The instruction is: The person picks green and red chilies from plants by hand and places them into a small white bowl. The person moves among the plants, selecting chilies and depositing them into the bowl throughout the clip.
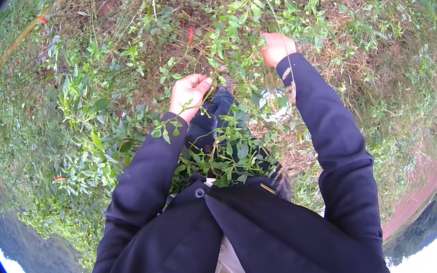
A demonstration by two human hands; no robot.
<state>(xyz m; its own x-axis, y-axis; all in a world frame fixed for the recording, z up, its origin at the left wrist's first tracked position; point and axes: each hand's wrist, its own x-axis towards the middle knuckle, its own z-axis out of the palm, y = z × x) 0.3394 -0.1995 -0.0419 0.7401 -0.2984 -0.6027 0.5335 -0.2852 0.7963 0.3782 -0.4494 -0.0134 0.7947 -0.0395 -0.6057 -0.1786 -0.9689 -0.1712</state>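
My left hand (187, 96) is closed among the leafy green plants, its thumb pressed toward the fingers. Whatever the fingertips pinch is too small to make out. Farther forward and to the right, my right hand (275, 50) is bent into a closed grip against the foliage (237, 34). Its fingertips are hidden, so its contents do not show. A slender red chili pepper (191, 35) hangs between the hands, beyond the left one. Leafy stems (230, 152) rise in front of my jacket, below both hands.
More red peppers show at the left, one low down (60, 178) and one higher up (42, 20). Below my right hand lies a white and blue item (275, 104), partly covered by leaves. A dry grass stalk (288, 71) crosses my right sleeve. A dirt strip (422, 202) runs along the right.
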